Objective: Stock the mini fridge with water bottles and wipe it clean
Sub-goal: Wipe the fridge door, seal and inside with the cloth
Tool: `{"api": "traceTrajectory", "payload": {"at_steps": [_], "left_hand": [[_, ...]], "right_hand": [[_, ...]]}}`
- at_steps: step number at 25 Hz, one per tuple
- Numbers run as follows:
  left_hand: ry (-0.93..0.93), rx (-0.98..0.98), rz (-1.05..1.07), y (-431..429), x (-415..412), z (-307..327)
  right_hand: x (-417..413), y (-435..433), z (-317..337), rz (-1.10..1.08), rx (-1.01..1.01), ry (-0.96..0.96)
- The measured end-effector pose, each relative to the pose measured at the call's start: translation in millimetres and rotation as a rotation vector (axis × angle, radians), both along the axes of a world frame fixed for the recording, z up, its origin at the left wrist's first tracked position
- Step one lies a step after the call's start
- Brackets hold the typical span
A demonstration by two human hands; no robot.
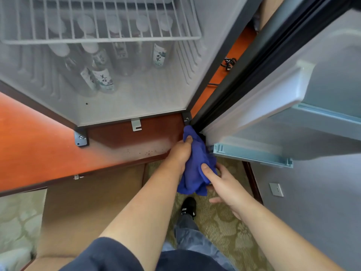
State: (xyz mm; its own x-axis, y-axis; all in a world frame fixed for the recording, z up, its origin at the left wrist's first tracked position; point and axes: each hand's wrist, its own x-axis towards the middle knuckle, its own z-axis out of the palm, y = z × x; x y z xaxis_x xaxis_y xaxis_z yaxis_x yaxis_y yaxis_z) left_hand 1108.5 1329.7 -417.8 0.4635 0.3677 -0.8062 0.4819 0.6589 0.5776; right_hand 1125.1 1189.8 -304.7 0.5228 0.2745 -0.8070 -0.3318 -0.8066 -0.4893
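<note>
Cloth [195,163] gripped between both hands [180,151] — at door corner.

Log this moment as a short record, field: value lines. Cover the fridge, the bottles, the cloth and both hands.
fridge: mini fridge with its door open
bottles: water bottles standing on the fridge floor under the wire shelf
cloth: blue cloth, bunched, pressed at the door's lower hinge corner
left hand: left hand gripping the cloth's upper part
right hand: right hand pinching the cloth's lower part, thumb on top
stage: bottles in, wiping under way
</note>
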Motion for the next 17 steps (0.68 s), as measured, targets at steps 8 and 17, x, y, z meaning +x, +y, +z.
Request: {"api": "traceTrajectory", "payload": {"at_steps": [8, 17], "left_hand": [[-0.083, -0.352, 0.191, -50, 13, -13], [-0.363, -0.418, 0.426, -75, 31, 3]], "right_hand": [[30, -39, -11, -0.141, 0.068, -0.280], [79, -51, -23, 0.382, -0.034, -0.613]]}}
